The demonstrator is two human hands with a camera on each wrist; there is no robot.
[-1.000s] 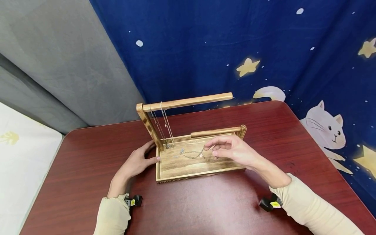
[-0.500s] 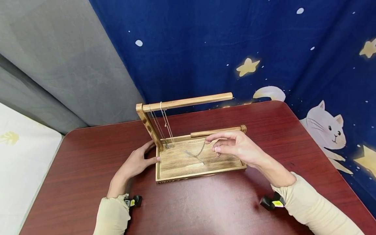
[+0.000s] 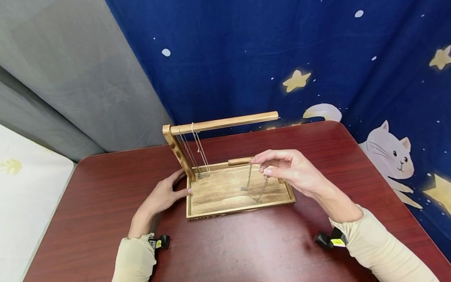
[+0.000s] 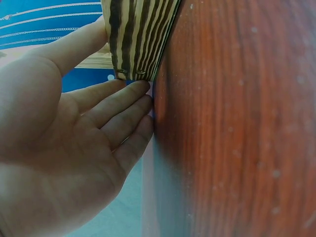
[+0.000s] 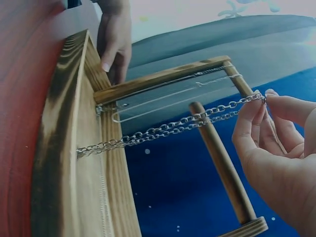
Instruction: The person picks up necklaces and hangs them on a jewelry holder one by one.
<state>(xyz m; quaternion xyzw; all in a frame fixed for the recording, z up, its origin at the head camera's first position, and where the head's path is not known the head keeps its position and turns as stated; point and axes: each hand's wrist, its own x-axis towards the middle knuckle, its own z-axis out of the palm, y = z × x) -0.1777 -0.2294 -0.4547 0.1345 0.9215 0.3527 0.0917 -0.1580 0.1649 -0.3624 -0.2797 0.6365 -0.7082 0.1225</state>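
Head view: the left hand (image 3: 162, 194) lays straight fingers against the tray (image 3: 229, 212), steadying it, I'd guess; the right hand (image 3: 294, 171) pinches a chain (image 5: 116, 143), presumably so it dangles untangled.

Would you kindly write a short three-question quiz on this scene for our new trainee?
1. Which hand holds the silver chain?
2. True or false: nothing hangs from the upper bar.
3. Fill in, as the head view shows it: the left hand touches the ____ end of the wooden tray.

Key:
1. The right hand.
2. False; necklaces hang there.
3. left
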